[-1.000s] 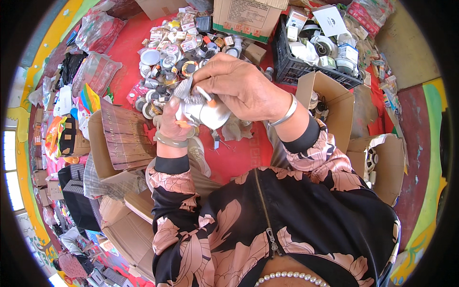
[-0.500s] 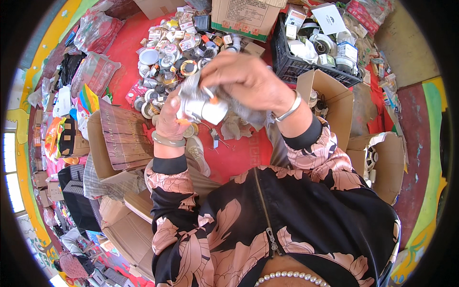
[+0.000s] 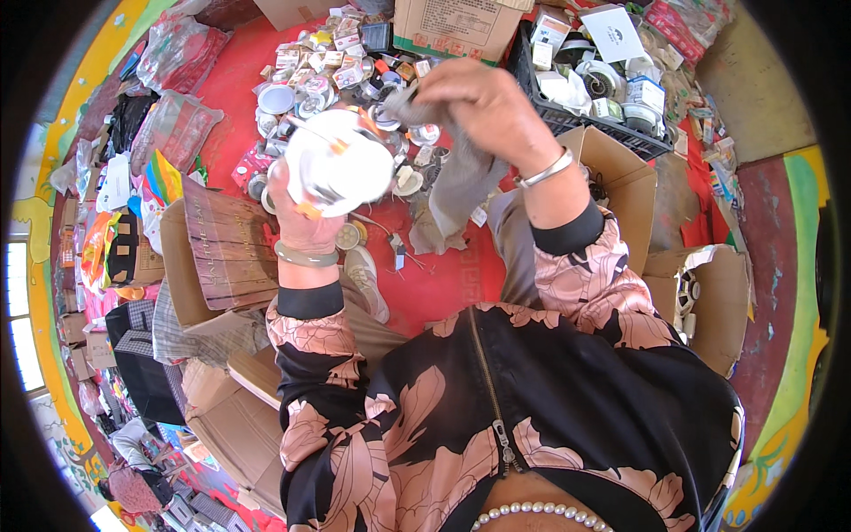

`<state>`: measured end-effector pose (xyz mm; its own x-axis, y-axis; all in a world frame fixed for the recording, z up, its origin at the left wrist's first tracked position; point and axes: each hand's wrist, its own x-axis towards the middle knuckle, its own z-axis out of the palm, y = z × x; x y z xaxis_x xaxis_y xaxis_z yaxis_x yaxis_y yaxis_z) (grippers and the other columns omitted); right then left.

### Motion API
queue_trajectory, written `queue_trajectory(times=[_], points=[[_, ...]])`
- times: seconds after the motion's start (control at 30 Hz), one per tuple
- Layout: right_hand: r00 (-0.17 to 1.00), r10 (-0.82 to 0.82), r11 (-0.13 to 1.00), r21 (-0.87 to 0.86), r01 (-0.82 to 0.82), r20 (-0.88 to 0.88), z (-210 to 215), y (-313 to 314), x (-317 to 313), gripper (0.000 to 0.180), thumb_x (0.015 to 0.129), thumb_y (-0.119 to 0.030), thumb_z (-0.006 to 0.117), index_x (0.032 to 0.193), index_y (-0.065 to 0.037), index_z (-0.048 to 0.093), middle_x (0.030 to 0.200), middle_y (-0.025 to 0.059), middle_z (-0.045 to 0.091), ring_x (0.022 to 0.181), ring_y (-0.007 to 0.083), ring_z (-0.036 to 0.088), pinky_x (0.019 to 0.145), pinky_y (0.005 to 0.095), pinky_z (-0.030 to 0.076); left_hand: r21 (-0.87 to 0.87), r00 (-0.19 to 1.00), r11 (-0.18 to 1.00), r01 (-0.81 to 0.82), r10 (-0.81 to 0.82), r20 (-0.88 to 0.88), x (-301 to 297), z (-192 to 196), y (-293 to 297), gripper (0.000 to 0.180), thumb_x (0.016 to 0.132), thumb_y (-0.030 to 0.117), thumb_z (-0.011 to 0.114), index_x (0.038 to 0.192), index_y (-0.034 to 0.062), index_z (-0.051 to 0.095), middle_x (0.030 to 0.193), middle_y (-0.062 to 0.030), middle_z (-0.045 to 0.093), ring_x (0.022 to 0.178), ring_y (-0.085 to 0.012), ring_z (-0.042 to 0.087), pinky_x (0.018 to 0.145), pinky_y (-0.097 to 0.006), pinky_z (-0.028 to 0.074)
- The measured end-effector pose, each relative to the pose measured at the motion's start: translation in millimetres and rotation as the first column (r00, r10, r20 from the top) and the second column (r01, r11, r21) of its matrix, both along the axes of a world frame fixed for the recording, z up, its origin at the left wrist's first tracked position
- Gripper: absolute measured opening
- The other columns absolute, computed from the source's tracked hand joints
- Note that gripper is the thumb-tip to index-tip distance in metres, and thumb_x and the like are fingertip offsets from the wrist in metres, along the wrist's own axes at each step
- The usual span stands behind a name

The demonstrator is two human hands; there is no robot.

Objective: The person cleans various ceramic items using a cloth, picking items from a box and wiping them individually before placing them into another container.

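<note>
White round fixture (image 3: 350, 168) up in the left grip (image 3: 304, 223), above the red floor covering (image 3: 434, 297) and near side of the heap: smooth, glossy, face washed out by glare, orange tabs at the rim. Left fingers wrapped on its lower left edge. Right grip (image 3: 483, 106) pinching a grey cloth (image 3: 465, 182), soft, creased, drooping in a long fold, well to the fixture's right. Silvery smooth bangle (image 3: 545, 168) at the right wrist; jacket (image 3: 532, 390) black and satiny, pink flower pattern. Heap (image 3: 328, 66) beyond: small cardboard boxes mixed with round lamp-like pieces, white, silver and dark. Black plastic crate (image 3: 560, 113) at right, slatted wall, filled with boxes and ringed round units. Writing: tall brown carton (image 3: 456, 31) carries rows of dark print and red marks by a green band; plank-patterned panel (image 3: 229, 248) at left has faded lettering; marks on the small boxes too tiny to read.
</note>
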<state>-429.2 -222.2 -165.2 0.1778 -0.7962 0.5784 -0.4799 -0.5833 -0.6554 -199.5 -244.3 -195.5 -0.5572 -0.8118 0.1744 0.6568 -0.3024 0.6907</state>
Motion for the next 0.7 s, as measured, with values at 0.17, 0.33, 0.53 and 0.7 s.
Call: queue_trajectory(times=[0.17,0.33,0.53,0.7], points=[[0.919,-0.057,0.994,0.107,0.016,0.389,3.6,2.5,7.2,0.031,0.076,0.012,0.044,0.096,0.0,0.064,0.095,0.0081,0.063,0.091,0.0167,0.058,0.083,0.0246,0.043,0.197,0.99,0.98,0.014,0.014,-0.139,1.9,-4.7,-3.2,0.077,0.078,0.057,0.05,0.132,0.0054,0.033,0.126,-0.017,0.045,0.114,-0.0366,0.047,0.086,-0.064,0.041],[0.936,0.089,0.98,0.136,-0.143,0.341,0.0,7.7,34.1,0.033,0.073,0.01,0.044,0.099,0.0,0.062,0.098,0.0103,0.063,0.091,0.0178,0.058,0.083,0.0259,0.043,0.209,0.992,0.978,0.03,-0.004,-0.126,-7.8,-9.6,1.4,0.071,0.079,0.056,0.048,0.13,0.0076,0.037,0.125,-0.0134,0.048,0.114,-0.0333,0.048,0.089,-0.061,0.04],[0.822,-0.186,0.839,0.522,-0.153,0.539,-7.6,3.0,37.2,0.03,0.075,0.005,0.046,0.101,0.007,0.061,0.094,0.0072,0.063,0.084,0.011,0.057,0.075,0.0219,0.044,0.084,0.947,0.944,-0.32,0.314,0.074,-24.5,-8.9,-0.9,0.066,0.08,0.056,0.047,0.126,0.0095,0.04,0.121,-0.0101,0.051,0.109,-0.028,0.051,0.087,-0.049,0.045],[0.727,-0.244,0.85,0.503,-0.158,0.642,4.5,13.7,39.1,0.029,0.071,0.004,0.049,0.095,0.003,0.065,0.081,0.0074,0.064,0.069,0.017,0.059,0.063,0.0281,0.047,-0.037,0.87,0.879,-0.475,0.475,0.13,-23.8,-11.6,-8.2,0.06,0.083,0.047,0.049,0.125,0.0057,0.037,0.12,-0.0109,0.048,0.107,-0.0274,0.052,0.086,-0.043,0.046]])
